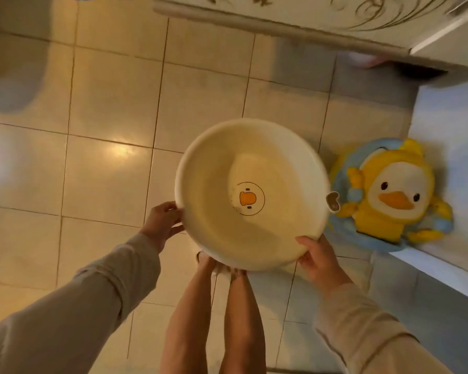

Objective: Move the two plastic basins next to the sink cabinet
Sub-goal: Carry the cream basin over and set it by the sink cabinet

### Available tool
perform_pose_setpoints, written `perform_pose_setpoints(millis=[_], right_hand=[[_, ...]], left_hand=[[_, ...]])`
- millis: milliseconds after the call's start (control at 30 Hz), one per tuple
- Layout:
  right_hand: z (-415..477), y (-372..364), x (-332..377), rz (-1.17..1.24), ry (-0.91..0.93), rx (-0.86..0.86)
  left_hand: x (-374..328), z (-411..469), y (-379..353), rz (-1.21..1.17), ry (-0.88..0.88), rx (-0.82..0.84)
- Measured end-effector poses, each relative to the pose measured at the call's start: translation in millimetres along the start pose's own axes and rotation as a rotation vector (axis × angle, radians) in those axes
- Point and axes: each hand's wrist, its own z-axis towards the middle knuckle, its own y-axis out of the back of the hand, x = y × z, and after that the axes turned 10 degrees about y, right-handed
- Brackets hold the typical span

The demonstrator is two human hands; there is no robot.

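Both sleeves reach forward: the left hand (164, 222) and right hand (318, 259) clasp opposite edges of the basin (250, 193), carried above the floor (106, 171). Empty, stiff and smooth, it looks light; the rolled rim is the sure hold. Right of the basin leans a duck seat (392, 195); beyond the basin stands the cabinet (295, 14).

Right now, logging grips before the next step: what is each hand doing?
Left hand: closed on the left rim of the cream basin.
Right hand: closed on the basin's near-right rim.
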Motion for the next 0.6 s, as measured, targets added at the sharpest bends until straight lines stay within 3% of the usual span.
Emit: perform_pose_setpoints(millis=[233, 600], right_hand=[[152.6, -37.6, -12.5, 0.036, 0.101, 0.058], [292.5, -105.4, 130.2, 0.145, 0.384, 0.1]], left_hand=[[-31.4, 137.4, -30.5, 0.017, -0.099, -0.008], [-174.1, 234.6, -103.5, 0.044, -0.387, 0.054]])
